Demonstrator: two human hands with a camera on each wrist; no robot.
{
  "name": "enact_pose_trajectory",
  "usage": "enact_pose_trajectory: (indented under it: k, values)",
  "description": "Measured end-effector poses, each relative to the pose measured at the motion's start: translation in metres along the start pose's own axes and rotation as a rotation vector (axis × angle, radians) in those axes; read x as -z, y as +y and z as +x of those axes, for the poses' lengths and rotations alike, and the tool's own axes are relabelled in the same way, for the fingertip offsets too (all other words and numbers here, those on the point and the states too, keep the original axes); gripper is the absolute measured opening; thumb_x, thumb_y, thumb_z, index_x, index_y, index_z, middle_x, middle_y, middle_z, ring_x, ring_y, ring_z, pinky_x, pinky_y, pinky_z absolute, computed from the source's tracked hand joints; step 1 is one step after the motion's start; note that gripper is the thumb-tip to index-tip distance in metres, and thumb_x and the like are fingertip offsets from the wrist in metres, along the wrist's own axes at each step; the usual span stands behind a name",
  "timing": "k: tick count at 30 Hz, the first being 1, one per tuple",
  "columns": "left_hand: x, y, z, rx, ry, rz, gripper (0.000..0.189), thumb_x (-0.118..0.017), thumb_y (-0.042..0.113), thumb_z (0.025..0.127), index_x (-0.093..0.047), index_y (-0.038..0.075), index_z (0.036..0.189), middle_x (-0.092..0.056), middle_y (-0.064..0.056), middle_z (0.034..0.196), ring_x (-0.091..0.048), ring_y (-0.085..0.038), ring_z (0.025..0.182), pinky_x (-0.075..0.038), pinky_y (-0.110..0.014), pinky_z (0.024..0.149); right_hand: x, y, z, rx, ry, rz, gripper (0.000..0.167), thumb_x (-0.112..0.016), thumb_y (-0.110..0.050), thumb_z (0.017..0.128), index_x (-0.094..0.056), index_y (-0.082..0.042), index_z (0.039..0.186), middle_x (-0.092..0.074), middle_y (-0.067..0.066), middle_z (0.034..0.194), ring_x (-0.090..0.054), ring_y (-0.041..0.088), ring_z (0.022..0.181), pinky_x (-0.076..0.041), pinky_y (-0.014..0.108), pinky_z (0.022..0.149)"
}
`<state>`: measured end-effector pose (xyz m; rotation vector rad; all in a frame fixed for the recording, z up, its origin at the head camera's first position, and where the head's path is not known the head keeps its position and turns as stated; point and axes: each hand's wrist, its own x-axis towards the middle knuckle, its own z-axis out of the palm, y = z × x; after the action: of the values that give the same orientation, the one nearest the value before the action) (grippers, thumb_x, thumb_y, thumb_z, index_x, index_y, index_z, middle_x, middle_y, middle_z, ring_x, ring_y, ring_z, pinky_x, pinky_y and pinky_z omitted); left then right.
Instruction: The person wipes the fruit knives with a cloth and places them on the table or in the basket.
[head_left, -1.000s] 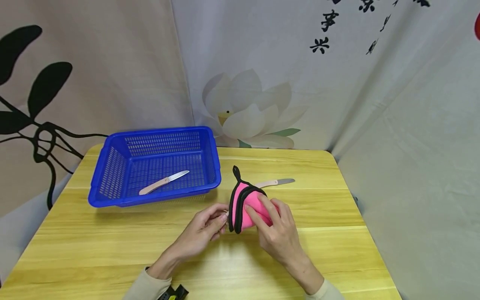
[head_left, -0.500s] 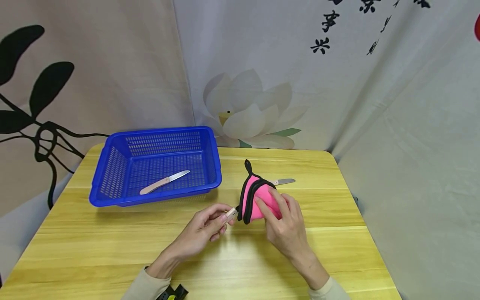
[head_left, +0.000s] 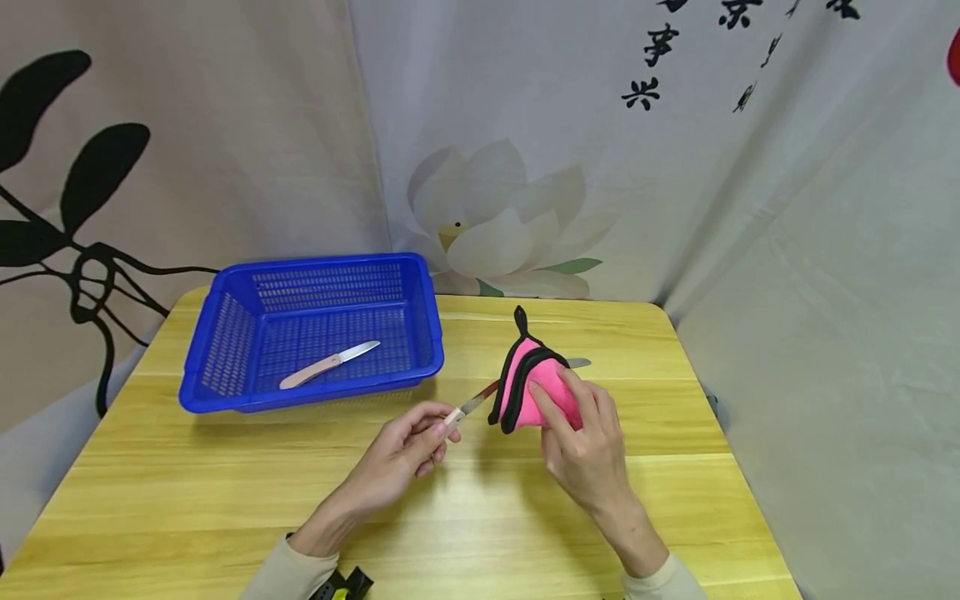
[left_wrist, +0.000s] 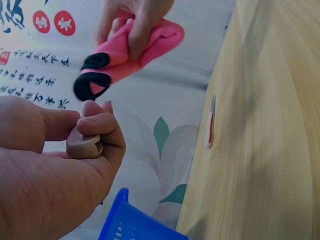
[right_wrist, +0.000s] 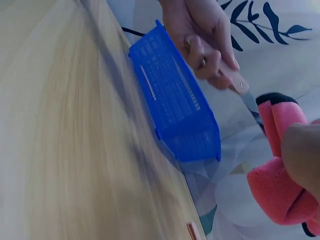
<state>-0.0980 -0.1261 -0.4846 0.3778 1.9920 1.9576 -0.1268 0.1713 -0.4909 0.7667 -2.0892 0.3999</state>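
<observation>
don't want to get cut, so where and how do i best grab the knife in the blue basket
By the middle of its pale handle, probably from above and the near left: the knife lies slanted in the basket, handle end nearest, blade pointing away to the right.

The worktop (head_left: 225, 492) is yellowish wood, its grain running from side to side and its visible far corners rounded, with a glossy patch of light toward the near side. A blue plastic basket (head_left: 375, 383) with latticed walls sits at the far left. Farther right, near the back edge, lies a pale-handled knife (left_wrist: 210, 125).
</observation>
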Motion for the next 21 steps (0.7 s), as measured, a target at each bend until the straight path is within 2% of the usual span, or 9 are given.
enact_pose_trajectory:
  k: [5,10,16,21]
  values:
    - [-0.003,0.001,0.003,-0.001,0.021,0.013,0.033,-0.048,0.015,0.122,-0.059,-0.003,0.147,-0.068,-0.012,0.113,-0.057,-0.009,0.08,-0.047,-0.019,0.062,-0.003,-0.016,0.004,0.094,0.01,0.047,0.041,-0.056,-0.011,0.105,-0.08,-0.015,0.138,-0.071,0.025,0.145,-0.065,0.041,0.107,-0.058,0.051,0.085]
    - [-0.008,0.003,0.003,-0.022,0.006,0.01,0.032,-0.046,0.013,0.122,-0.06,-0.004,0.145,-0.062,-0.012,0.102,-0.057,-0.01,0.078,-0.049,-0.02,0.062,-0.01,-0.029,0.006,0.163,0.018,0.063,0.036,-0.056,-0.011,0.108,-0.082,-0.016,0.134,-0.072,0.024,0.142,-0.065,0.039,0.104,-0.057,0.049,0.085]
    - [-0.008,0.005,0.001,-0.03,-0.022,-0.02,0.03,-0.046,0.014,0.122,-0.061,-0.005,0.14,-0.059,-0.009,0.098,-0.055,-0.009,0.077,-0.046,-0.019,0.061,-0.013,-0.032,0.004,0.171,0.012,0.032,0.037,-0.055,-0.01,0.109,-0.082,-0.017,0.133,-0.073,0.023,0.142,-0.064,0.039,0.104,-0.056,0.049,0.086]
    - [-0.007,0.005,0.0,-0.074,-0.057,-0.058,0.029,-0.045,0.01,0.121,-0.059,-0.008,0.139,-0.057,-0.009,0.094,-0.05,-0.006,0.071,-0.043,-0.019,0.059,-0.015,-0.03,0.003,0.167,0.033,0.012,0.039,-0.056,-0.007,0.105,-0.083,-0.017,0.132,-0.073,0.024,0.144,-0.064,0.041,0.104,-0.057,0.05,0.086]
